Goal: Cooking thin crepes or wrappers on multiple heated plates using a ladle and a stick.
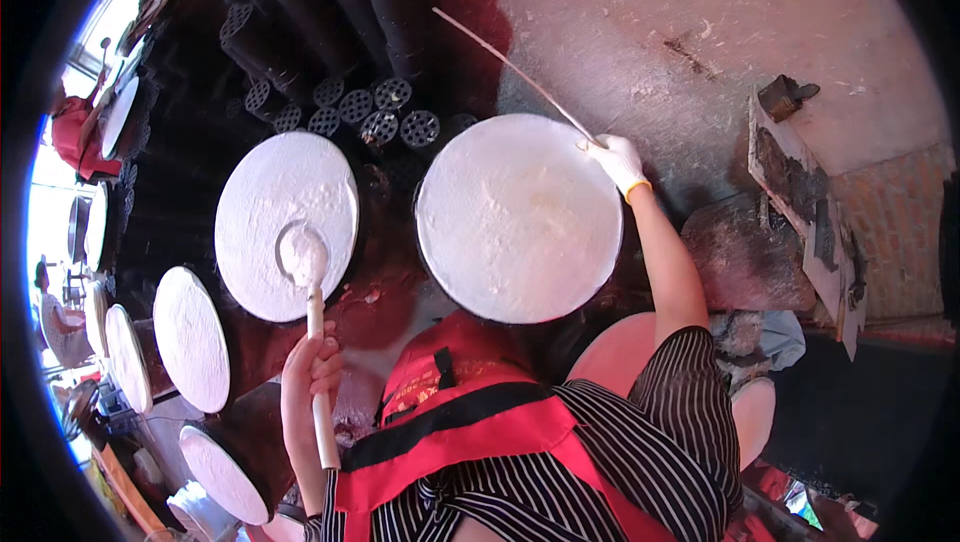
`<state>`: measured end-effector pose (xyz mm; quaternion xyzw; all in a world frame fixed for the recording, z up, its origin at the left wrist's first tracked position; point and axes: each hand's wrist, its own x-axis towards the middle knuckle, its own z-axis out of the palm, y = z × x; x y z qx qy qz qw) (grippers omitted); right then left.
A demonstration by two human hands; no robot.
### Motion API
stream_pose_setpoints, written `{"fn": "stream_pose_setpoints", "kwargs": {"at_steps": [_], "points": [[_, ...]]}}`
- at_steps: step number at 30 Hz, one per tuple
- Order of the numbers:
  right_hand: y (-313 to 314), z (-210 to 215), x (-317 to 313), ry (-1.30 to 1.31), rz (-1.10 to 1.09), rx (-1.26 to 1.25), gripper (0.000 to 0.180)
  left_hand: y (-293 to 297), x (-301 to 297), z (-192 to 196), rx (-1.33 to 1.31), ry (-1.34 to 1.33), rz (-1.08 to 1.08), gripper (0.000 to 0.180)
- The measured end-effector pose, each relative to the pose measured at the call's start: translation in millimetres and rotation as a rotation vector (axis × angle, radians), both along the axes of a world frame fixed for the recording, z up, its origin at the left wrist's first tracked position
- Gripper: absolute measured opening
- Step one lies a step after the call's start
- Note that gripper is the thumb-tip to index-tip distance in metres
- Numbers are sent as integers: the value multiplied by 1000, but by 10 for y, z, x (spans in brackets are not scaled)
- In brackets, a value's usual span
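My left hand (314, 366) is bare and wrapped round the pale handle of a ladle (316, 314). Its round bowl, with lumpy white stuff in it, is over a white round pan (255, 182) on the left. In a white glove, my right hand (617, 162) grips a long thin stick (520, 74), which slants away to the upper left. That hand is at the right rim of the middle white round pan (515, 222). The middle pan's white surface is slightly rough, with a faint yellowish patch.
Dark cylindrical briquettes with holes (395, 17) stand stacked beyond the pans. More white round pans (190, 339) run along the left. A dirty board (795, 177) with a dark brush-like object (787, 97) is at right. A person in red (72, 137) is far left.
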<state>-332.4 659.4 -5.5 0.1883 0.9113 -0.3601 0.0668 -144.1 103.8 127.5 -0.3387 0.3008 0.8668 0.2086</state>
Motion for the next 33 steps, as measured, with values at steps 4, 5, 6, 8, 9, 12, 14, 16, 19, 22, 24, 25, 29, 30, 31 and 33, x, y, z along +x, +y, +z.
{"fn": "stream_pose_setpoints", "kwargs": {"at_steps": [4,5,6,8,9,12,14,16,19,22,24,25,29,30,31,33], "points": [[-298,494,228,196,104,182,43,-130,94,-54,-44,71,-128,24],[-418,698,333,214,127,145,39,-169,120,-81,-105,67,-134,23],[-538,927,474,254,104,68,33,-214,132,-111,-104,69,-164,22],[-778,1405,825,313,66,-142,23,-306,136,-177,-145,98,-271,21],[-888,1626,1048,348,67,-272,20,-348,133,-213,-199,99,-320,19],[-1081,2167,1865,457,-167,-380,27,-444,155,-320,-187,142,-462,17],[-1110,2348,2478,514,-352,-477,32,-468,193,-392,-186,108,-509,16],[-1060,2412,3136,595,-580,-490,35,-467,271,-465,-148,106,-592,16],[-909,2365,4231,638,-800,-429,31,-404,381,-609,-110,85,-673,17],[-684,2336,5335,596,-1039,-245,27,-319,522,-769,-111,40,-750,16],[-515,2478,6057,548,-1064,-11,24,-235,628,-868,-18,35,-844,14],[-453,2608,6400,401,-1101,163,22,-188,676,-909,-24,-22,-840,13],[-91,3294,7226,-12,-856,959,28,1,812,-1052,114,-177,-844,5],[41,3353,7396,104,-811,979,28,101,908,-1113,206,-185,-898,5],[152,3457,7511,46,-797,1034,28,151,975,-1131,260,-261,-808,6],[394,3421,7651,7,-678,1220,30,265,1149,-1173,269,-208,-859,7]]}}
